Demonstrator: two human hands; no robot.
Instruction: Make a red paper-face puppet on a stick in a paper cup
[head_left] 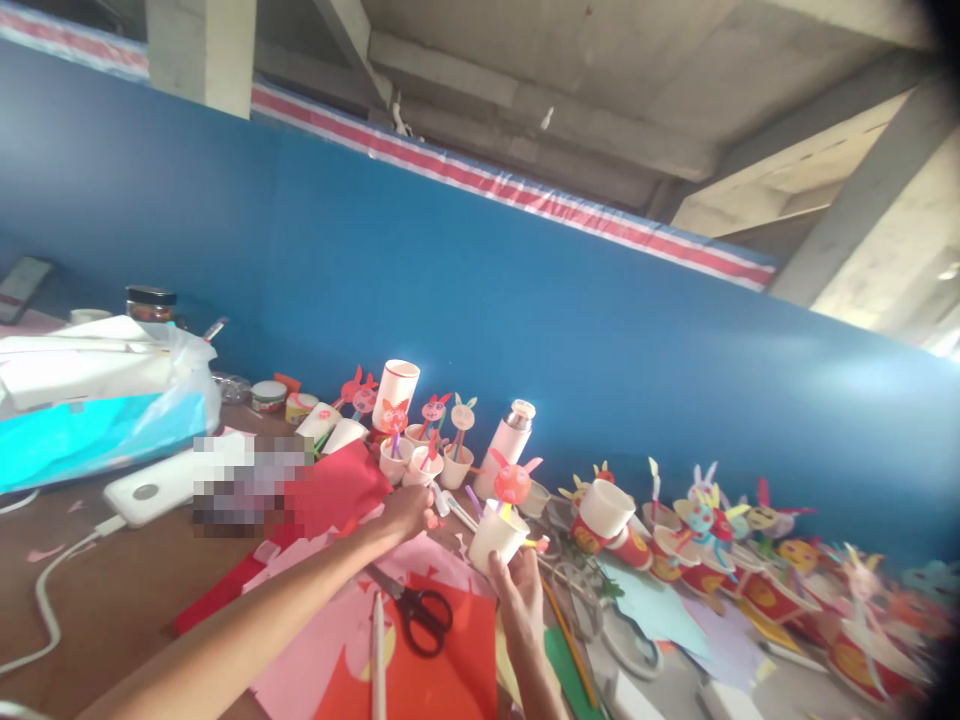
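- Right hand [519,600]: narrow, wrapped low on the white paper cup [495,535], which tilts with its mouth up.
- Left hand [405,512]: narrow, fingers bunched just left of the cup, over the red paper [337,490]. We cannot tell if it holds anything small.
- The cup is off the counter [112,570], held in the air between the hands. A small orange-red piece [537,544] sits just right of it; we cannot tell if attached.
- Handling: we hold thin paper low and lightly, so the wall does not dent and the rim stays open to the left hand.
- Black-handled scissors [424,622] lie on the orange paper [457,640] below the hands, near a white pen [379,650].
- Behind: a row of paper-cup rabbit figures [427,430] and a white flask [506,445].
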